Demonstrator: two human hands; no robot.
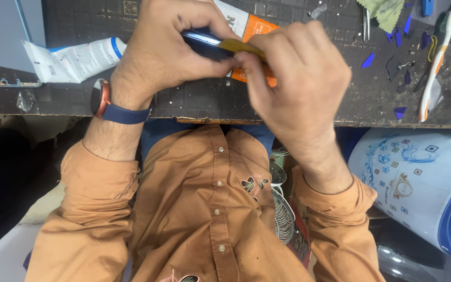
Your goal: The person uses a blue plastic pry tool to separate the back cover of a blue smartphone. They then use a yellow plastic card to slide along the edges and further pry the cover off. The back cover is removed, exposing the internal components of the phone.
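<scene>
Two hands meet over the near edge of the dark work mat, and everything else is best placed from that mat. Nearest you, below its edge, lie your orange shirt sleeves and, to the right of it, one white and blue patterned container.

Your left hand, with one blue-strapped watch on the wrist, is closed around a slim dark phone, holding it on edge just above the mat, seemingly so that its side seam faces your other hand. Your right hand is pinched shut on one thin yellow pick, whose tip touches the phone's edge; that flat grip looks chosen to keep the blade level with the seam. The hand is a little blurred.

Under the hands, on the mat, sits one orange and white packet, mostly hidden. Towards the mat's left side lies one white tube with a blue band. Towards its right side you have one white and orange toothbrush, a scatter of small blue shards, too many to count surely, and, at the far edge, one green cloth.
</scene>
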